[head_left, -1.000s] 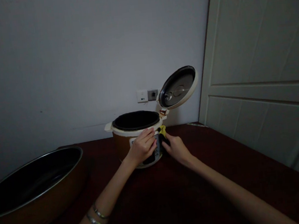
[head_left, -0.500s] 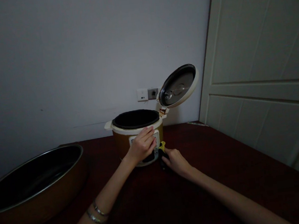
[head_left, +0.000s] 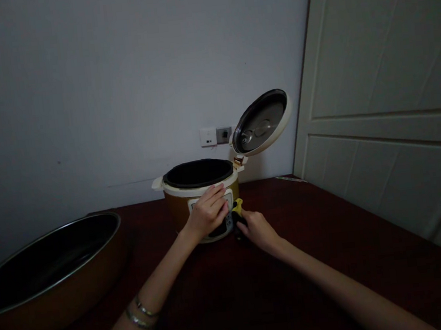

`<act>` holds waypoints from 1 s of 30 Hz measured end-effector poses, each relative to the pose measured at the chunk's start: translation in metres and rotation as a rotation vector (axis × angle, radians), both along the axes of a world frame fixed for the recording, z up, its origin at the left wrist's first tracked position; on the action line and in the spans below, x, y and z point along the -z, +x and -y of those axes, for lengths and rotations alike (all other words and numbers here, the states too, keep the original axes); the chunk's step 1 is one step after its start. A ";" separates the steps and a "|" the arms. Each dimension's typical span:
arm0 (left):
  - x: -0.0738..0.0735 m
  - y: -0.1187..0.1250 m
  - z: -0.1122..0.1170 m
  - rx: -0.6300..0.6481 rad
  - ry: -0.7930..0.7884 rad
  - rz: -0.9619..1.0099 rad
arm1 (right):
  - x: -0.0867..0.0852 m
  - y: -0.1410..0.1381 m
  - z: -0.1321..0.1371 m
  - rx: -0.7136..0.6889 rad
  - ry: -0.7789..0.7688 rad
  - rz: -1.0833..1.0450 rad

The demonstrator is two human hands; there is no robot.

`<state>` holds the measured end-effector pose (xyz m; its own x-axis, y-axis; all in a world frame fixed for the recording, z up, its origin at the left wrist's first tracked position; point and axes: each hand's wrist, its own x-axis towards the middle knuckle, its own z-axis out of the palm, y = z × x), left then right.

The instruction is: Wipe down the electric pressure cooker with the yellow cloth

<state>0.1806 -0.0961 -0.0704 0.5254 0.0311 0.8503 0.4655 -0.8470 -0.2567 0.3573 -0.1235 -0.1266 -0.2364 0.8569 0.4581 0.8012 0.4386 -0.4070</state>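
An electric cooker (head_left: 175, 201) with a gold body and white rim stands against the wall, its dark inner pot (head_left: 200, 173) in place. Its round lid (head_left: 263, 121) is raised and tilts off to the right on a hinge. My left hand (head_left: 208, 212) rests with outstretched fingers on the cooker's front, covering part of the control panel (head_left: 227, 198). Beside the panel's right edge, my right hand (head_left: 259, 229) is closed around a small yellow and black tool (head_left: 237, 207). The tool's kind and its lower part are hard to make out in the dim light.
At the left lies a large gold pan (head_left: 79, 285) with a dark inside. Wall sockets (head_left: 208, 137) sit behind the cooker. A panelled pale door (head_left: 382, 132) borders the dark red table (head_left: 308, 218) on the right.
The view has shifted slightly. Both hands keep nearly the same places at the cooker, and the yellow and black tool stays in my right hand.
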 end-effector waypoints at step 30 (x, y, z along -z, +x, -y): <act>-0.034 -0.040 0.108 -0.264 -0.759 -0.551 | 0.005 -0.016 0.046 -0.828 -0.735 -0.612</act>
